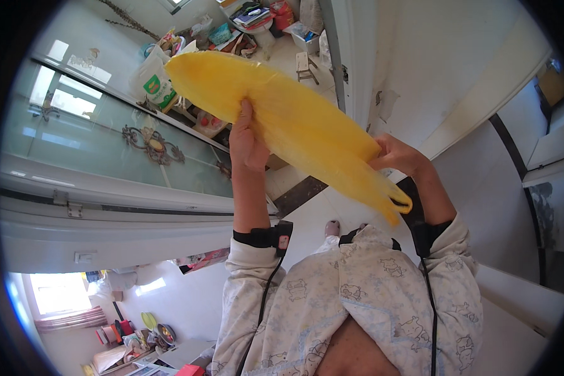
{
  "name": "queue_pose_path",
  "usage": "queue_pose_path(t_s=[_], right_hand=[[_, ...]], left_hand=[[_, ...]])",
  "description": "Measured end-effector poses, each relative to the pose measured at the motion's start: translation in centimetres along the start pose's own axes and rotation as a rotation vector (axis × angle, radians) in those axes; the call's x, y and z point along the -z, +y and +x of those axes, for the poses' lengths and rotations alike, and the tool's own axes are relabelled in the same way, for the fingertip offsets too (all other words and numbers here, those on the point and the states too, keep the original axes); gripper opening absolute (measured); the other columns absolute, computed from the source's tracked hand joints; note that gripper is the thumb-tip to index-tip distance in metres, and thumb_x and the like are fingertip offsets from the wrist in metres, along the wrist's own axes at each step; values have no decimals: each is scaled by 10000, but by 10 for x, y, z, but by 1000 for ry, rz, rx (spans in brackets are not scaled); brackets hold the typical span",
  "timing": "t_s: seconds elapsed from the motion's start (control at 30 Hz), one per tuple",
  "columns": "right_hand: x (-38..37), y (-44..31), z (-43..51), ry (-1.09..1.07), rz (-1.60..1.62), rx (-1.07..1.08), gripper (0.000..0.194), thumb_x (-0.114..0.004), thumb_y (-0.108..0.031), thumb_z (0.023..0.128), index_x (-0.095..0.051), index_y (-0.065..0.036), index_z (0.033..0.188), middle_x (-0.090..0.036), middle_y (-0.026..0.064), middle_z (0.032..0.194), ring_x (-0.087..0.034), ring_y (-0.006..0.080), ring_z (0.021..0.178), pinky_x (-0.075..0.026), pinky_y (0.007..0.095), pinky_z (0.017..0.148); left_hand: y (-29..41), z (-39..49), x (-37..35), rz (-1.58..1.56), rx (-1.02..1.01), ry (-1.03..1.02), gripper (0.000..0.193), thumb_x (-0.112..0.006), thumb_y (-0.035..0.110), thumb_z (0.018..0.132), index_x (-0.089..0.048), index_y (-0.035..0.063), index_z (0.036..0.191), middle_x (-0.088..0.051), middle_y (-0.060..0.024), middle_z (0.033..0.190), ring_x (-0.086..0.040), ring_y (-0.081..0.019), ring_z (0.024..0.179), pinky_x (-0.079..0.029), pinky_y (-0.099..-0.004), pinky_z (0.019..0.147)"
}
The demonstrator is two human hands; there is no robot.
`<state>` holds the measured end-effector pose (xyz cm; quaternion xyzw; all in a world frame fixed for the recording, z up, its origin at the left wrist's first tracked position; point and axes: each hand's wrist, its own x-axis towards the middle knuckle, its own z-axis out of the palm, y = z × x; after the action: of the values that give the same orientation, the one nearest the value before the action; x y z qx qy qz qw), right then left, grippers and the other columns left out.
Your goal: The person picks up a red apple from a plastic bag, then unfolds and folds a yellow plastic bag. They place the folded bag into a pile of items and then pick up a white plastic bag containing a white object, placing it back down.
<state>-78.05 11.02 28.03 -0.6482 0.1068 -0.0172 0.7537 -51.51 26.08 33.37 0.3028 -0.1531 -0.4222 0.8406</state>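
A long yellow plastic bag (pixel 301 113) stretches across the view, from upper left down to the lower right. My left hand (pixel 248 143) grips it near its left half, the thumb pressed on the film and the fingers hidden behind. With my right hand (pixel 395 152) I pinch the bag's right edge. Below that hand the bag narrows to its looped handles (pixel 402 202), which hang loose. The bag looks flat or lightly puffed; whether anything is inside I cannot tell.
On the left stands a glass-panelled door (pixel 155 150) with metal ornaments. Beyond the doorway are a small stool (pixel 305 66), a white sack (pixel 157 84) and a toilet piled with things (pixel 254 21). A white wall (pixel 418 61) rises on the right. Cluttered shelving (pixel 127 348) sits lower left.
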Motion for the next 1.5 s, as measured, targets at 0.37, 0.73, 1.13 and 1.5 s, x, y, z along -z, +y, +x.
queue_pose_path(t_s=[0.37,0.73,1.13,1.5], right_hand=[[-1,71,2,472,271,429,530,-588,-194,919,-368,-71,1385,-454,118,1365,-488,200,1217,-452,372,937],[-80,-20,60,488,723,656,675,-613,-399,900,-269,-156,1428,-346,40,1436,-310,225,1348,-264,482,1074],[-66,-10,76,1013,805,645,358,-491,0,894,-479,-27,1250,-553,75,1216,-546,194,1106,-439,328,953],[-64,6,61,1103,-630,667,481,-438,89,793,-454,68,1273,-529,223,1249,-492,404,1176,-381,406,991]], left_hand=[[-24,20,44,-313,2,17,370,-428,263,1002,-492,34,1285,-533,-120,1296,-513,-268,1183,-405,-437,1037],[-81,-24,-15,-144,-284,127,368,-407,223,1015,-383,89,1357,-464,-64,1353,-455,-200,1243,-361,-384,1072],[-84,-52,-24,-31,-307,199,424,-489,211,986,-352,111,1375,-449,-50,1359,-460,-173,1232,-401,-339,1024],[-88,-59,-25,-43,-253,224,389,-483,211,988,-390,96,1347,-476,-42,1320,-467,-166,1219,-397,-330,1022]])
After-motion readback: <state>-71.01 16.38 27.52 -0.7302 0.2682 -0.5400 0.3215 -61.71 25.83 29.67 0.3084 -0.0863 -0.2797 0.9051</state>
